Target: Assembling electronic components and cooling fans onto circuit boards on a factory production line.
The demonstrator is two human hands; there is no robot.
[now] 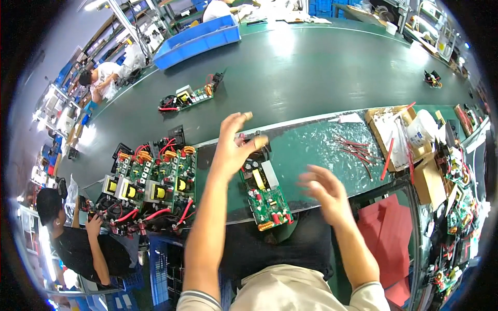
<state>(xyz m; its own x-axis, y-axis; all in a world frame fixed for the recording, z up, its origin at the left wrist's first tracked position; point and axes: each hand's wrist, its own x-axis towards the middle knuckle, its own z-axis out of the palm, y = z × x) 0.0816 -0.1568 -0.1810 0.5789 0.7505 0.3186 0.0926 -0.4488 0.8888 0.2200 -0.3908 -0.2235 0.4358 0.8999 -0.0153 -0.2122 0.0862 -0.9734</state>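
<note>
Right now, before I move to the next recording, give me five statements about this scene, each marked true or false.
1. The right hand is open, to the right of the green circuit board in front of the person. True.
2. The left hand is clenched into a fist. False: the left hand is open, its thumb and fingers apart.
3. Loose dark-red tubes lie on the workbench, left of the open cardboard box. True.
4. The blue bin stands at the picture's lower right. False: the blue bin is in the upper left part.
5. The red sheets are at the picture's lower right. True.
</note>
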